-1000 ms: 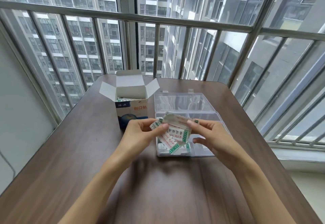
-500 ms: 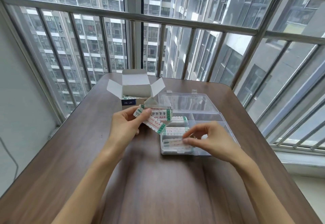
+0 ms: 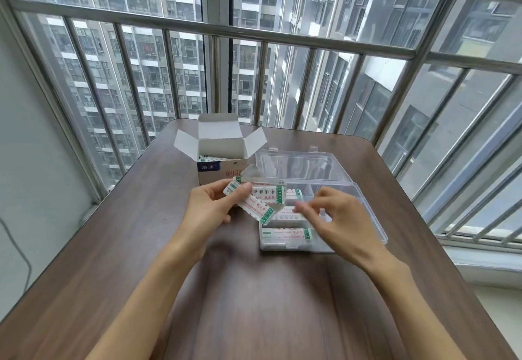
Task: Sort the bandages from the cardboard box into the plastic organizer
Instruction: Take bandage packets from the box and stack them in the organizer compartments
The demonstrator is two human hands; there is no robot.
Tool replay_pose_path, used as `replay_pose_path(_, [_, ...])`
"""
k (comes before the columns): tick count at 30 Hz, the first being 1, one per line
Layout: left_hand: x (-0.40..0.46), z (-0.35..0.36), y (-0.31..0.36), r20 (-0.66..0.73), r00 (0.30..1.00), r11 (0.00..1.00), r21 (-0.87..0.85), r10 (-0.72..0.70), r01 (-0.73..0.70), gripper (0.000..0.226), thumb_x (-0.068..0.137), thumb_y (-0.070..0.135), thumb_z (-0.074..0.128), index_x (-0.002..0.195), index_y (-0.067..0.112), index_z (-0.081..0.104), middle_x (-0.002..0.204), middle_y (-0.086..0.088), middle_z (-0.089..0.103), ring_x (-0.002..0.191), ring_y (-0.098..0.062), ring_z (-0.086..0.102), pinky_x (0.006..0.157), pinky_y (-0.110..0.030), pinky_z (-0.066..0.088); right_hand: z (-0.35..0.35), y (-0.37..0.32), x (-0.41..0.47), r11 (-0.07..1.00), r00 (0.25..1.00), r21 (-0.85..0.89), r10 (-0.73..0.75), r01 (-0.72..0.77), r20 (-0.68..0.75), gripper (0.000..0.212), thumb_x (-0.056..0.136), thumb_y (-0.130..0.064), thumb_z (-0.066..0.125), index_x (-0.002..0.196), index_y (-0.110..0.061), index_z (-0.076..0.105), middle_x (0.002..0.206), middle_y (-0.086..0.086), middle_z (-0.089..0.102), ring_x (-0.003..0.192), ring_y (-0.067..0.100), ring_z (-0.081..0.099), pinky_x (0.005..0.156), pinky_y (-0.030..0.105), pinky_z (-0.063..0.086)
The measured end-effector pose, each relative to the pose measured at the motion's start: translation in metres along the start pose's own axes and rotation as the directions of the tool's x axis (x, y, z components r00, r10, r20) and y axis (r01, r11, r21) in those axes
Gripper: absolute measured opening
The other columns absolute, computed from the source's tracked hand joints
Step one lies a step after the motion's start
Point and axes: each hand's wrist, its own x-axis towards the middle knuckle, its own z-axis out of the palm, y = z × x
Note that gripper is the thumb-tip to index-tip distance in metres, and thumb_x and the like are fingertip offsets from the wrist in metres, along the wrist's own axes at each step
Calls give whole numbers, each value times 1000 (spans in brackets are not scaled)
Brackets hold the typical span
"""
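A fanned bunch of wrapped bandages (image 3: 258, 200) was held in the left hand (image 3: 210, 208) above the wooden table (image 3: 141, 246), just in front of the cardboard box (image 3: 219, 152). The bunch was pinched between the thumb, laid across the near ends of the strips, and the fingers curled behind; the green-tipped free ends were splayed rightward over the left edge of the plastic organizer (image 3: 367, 218). The box was seen standing with its flaps open, more bandages (image 3: 209, 158) visible inside. To its right, the clear organizer was set with its hinged lid (image 3: 296, 165) laid back flat. Loose bandages (image 3: 288, 232) were seen lying in its left compartments, one strip crosswise near the front wall. The right hand (image 3: 336, 218) was poised over those compartments, fingers loosely bent and a little apart, the blurred fingertips (image 3: 300, 208) close to a strip in the middle compartment; whether that strip was gripped could not be told.
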Motion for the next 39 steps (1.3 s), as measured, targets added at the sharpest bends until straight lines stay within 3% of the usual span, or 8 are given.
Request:
replay_pose_path(6, [-6,12,-4,147,989,1000,10,-17,16,9,83,26,69,90,21,73,80,8,74,67,6,57,47,-10,32,-3,-24,2,808,928,506,127,-302,350,14,92,-19,59,101,-21,70,86,-7,74,71,-1,64,56,10,42])
replay_pose_path(13, [-5,14,-5,94,996,1000,1,-10,10,8,83,25,70,87,20,74,76,6,74,62,8,58,45,-10,32,-14,-24,-1,635,953,716,253,-292,164,21,75,-11,73,95,-16,72,81,-5,75,70,2,67,60,7,45])
replay_pose_path(18, [-2,13,-8,8,1000,1000,-12,12,-12,5,84,24,70,86,20,73,68,8,72,56,7,55,42,-9,31,-8,-25,-2,963,935,137,-180,230,-307,15,84,-22,69,94,-32,74,97,-15,69,101,6,56,87,22,41])
replay_pose_path(21, [-1,14,-9,-18,999,998,-58,-26,25,11,85,27,69,91,19,74,69,8,71,57,3,55,43,-9,35,8,-25,-4,871,867,-294,-458,393,-198,19,80,-26,63,94,-32,75,101,-8,65,101,15,49,85,27,35])
replay_pose_path(27, [-3,20,-11,2,998,980,-188,-57,56,9,91,22,61,92,19,69,72,8,73,61,-2,67,53,-15,51,26,-28,-8,791,853,-504,-489,345,-183,23,75,-17,66,94,-27,73,85,-3,60,84,23,54,77,30,35])
replay_pose_path(31, [-6,24,-13,31,999,983,-184,7,-1,9,89,19,64,93,14,70,75,3,74,68,-7,70,55,-16,52,29,-32,-6,808,872,-483,-462,337,-165,24,77,-20,56,92,-26,73,86,-3,58,86,20,50,78,29,35])
replay_pose_path(35, [-3,25,-19,87,989,993,-16,117,-117,7,88,18,66,92,15,71,79,-2,75,72,-10,69,58,-23,54,9,-36,2,980,955,28,-183,195,-233,33,85,-28,45,111,-28,67,108,-9,55,106,5,42,90,15,31])
replay_pose_path(39, [5,29,-26,134,961,906,322,243,-274,23,80,53,63,87,32,68,76,9,72,72,-11,66,72,-37,53,-1,-21,19,986,985,159,-67,42,159,29,98,-28,47,126,-28,53,114,-13,57,99,-4,52,83,11,40])
